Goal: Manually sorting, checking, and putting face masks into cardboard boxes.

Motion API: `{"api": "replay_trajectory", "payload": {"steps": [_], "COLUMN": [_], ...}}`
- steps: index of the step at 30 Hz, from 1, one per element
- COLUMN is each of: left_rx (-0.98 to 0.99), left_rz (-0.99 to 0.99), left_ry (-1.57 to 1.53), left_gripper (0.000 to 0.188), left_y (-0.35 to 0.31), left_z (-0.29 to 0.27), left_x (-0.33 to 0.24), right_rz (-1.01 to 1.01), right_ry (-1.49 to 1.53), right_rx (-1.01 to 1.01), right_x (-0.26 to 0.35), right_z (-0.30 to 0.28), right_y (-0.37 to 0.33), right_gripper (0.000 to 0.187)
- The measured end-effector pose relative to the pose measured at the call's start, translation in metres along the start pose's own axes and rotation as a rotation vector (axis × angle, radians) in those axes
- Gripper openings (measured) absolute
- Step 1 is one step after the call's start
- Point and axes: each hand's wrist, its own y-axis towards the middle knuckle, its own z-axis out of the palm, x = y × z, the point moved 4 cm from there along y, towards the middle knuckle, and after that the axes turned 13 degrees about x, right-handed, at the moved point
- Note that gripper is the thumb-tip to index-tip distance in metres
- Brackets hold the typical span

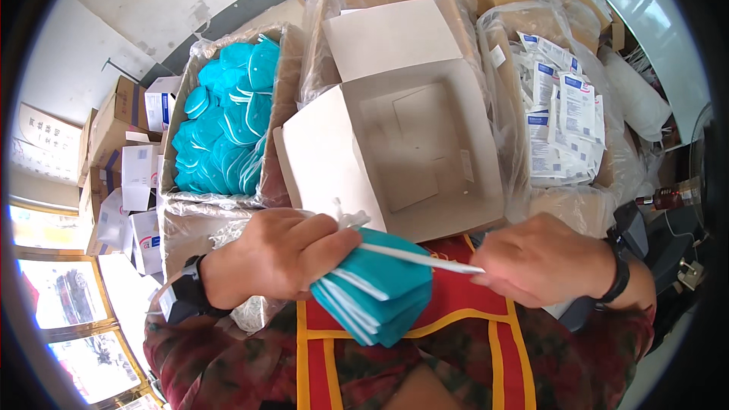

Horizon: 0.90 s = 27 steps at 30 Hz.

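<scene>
A small stack of teal folded face masks (380,288) hangs over my lap, white edges showing between its layers. My left hand (292,250) is closed on the upper left end of the stack, with white elastic loops bunched above the fingers. From there a white strap (414,257) runs taut across the masks to my right hand (539,260), whose fingers pinch its end. Just beyond both hands stands an open white carton (448,197), its flaps folded out; a few small marks show on its inner walls.
At left, a plastic-lined box (285,91) holds many loose teal masks (228,125). At right, another lined box (497,106) contains white printed packets (577,106). Small white cartons (140,175) and brown cartons (118,121) are stacked far left. A red apron (456,296) covers my front.
</scene>
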Motion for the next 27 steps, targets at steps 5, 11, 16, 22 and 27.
{"api": "replay_trajectory", "payload": {"steps": [5,11,16,22,27], "left_rx": [-0.035,0.117,-0.104,-0.172,-0.194], "left_rz": [-0.027,-0.452,-0.354,-0.066,0.053], "left_ry": [0.072,0.295,0.427,0.333,0.352], "left_gripper": [0.043,0.034,0.038,0.049,0.048], "left_y": [-0.021,-0.085,-0.08,-0.028,-0.013], "left_z": [-0.002,-0.004,-0.013,0.01,0.009], "left_x": [0.01,0.044,0.055,0.041,0.026], "right_rz": [0.079,0.078,0.553,-0.176,-0.303], "right_ry": [0.049,0.139,0.744,1.454,1.428], "right_rx": [0.04,0.01,-0.414,-0.534,-0.498], "right_x": [0.004,-0.008,-0.055,-0.075,-0.086], "right_z": [0.006,0.006,0.004,0.021,0.001], "right_y": [-0.026,-0.064,-0.095,-0.015,0.039], "right_gripper": [0.019,0.01,0.015,0.018,0.019]}}
